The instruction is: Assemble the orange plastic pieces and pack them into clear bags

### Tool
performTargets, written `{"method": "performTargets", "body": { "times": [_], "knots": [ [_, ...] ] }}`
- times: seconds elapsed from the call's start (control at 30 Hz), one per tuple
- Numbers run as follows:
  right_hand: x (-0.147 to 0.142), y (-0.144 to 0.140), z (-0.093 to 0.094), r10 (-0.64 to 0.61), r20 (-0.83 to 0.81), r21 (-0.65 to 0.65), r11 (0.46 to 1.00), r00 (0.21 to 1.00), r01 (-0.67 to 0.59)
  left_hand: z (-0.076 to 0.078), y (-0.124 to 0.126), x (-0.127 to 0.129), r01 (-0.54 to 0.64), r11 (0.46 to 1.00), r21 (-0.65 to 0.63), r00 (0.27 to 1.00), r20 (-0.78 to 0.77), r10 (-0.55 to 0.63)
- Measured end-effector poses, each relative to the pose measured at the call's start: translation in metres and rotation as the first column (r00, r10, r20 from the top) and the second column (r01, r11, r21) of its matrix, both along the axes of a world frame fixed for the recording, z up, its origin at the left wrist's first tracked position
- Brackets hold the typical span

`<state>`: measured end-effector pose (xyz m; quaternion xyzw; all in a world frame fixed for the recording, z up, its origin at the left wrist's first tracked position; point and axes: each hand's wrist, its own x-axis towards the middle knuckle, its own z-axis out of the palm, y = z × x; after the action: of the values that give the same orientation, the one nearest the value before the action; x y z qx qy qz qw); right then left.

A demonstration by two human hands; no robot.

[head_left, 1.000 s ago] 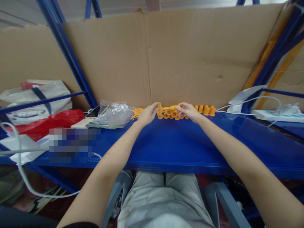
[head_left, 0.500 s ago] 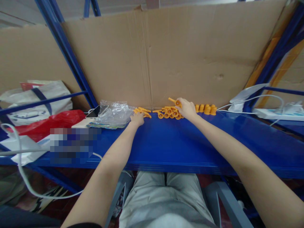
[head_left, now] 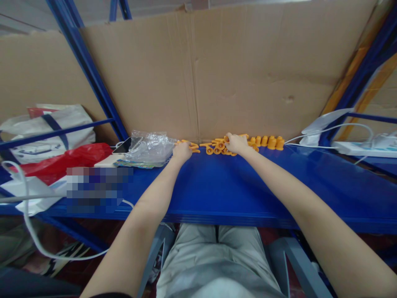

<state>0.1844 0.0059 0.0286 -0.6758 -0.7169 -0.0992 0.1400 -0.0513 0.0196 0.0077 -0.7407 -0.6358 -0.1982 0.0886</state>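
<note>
At the back of the blue shelf, my left hand (head_left: 182, 151) is closed over a small bunch of slim orange plastic handles (head_left: 194, 147); its fingertips are partly hidden. My right hand (head_left: 237, 143) pinches an orange plastic cup-shaped piece (head_left: 226, 138) on top of a heap. Several orange cup-shaped pieces with stems (head_left: 210, 151) make up that heap, their round openings facing me. To the right of my right hand stands a row of orange bell-shaped pieces (head_left: 271, 142).
A tall cardboard sheet (head_left: 242, 74) stands behind the blue shelf (head_left: 211, 190). Clear plastic bags (head_left: 149, 149), a phone (head_left: 123, 145) and a red bag (head_left: 71, 161) lie on the left. At the right are white cables and a power strip (head_left: 359, 149).
My right hand has lowered from above the heap and moved slightly left onto it. My left hand has shifted a little right and up over the orange handles.
</note>
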Motion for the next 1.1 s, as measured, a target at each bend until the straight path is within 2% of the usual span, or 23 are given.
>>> {"method": "performTargets", "body": {
  "times": [0.03, 0.1, 0.27, 0.53, 0.83, 1.1],
  "knots": [
    [0.002, 0.000, -0.002, 0.011, -0.005, -0.015, 1.000, 1.000, -0.011, 0.002, -0.002, 0.001, -0.062, 0.998, -0.007, 0.998, 0.027, 0.062],
    [0.005, -0.002, -0.006, 0.042, -0.005, -0.031, 0.999, 0.999, -0.042, 0.007, -0.007, 0.005, -0.111, 0.994, -0.004, 0.993, 0.047, 0.111],
    [0.015, -0.002, -0.014, 0.121, 0.048, -0.057, 0.991, 0.991, -0.119, 0.016, -0.017, 0.013, -0.139, 0.990, -0.033, 0.989, 0.043, 0.141],
    [0.031, 0.005, -0.018, 0.267, 0.045, -0.097, 0.960, 0.963, -0.261, 0.019, -0.021, 0.017, -0.149, 0.985, -0.086, 0.988, 0.034, 0.153],
    [0.040, 0.010, -0.014, 0.245, 0.085, 0.023, 0.969, 0.966, -0.248, 0.020, -0.022, 0.019, -0.126, 0.988, -0.092, 0.992, 0.010, 0.128],
    [0.038, 0.005, -0.004, 0.160, 0.136, 0.023, 0.986, 0.978, -0.165, 0.021, -0.021, 0.019, -0.106, 0.992, -0.071, 0.993, 0.043, 0.109]
  ]
}}
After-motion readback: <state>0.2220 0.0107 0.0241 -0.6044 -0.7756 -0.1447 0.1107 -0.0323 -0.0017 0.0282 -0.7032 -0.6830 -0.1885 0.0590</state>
